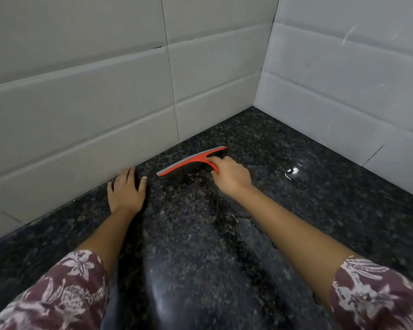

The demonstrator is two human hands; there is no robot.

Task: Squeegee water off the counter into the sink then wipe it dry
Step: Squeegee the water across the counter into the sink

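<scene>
An orange squeegee (188,161) with a grey blade rests on the dark speckled granite counter (296,198), its blade running diagonally close to the back wall. My right hand (229,175) grips its curved handle from the near side. My left hand (126,190) lies flat on the counter with fingers spread, to the left of the squeegee and touching the base of the wall. A film of water (292,171) shines on the counter to the right of the squeegee. No sink and no cloth are in view.
Pale grey tiled walls (93,103) meet in a corner (260,96) at the back right and bound the counter on two sides. A wet streak (224,220) runs down the middle of the counter toward me.
</scene>
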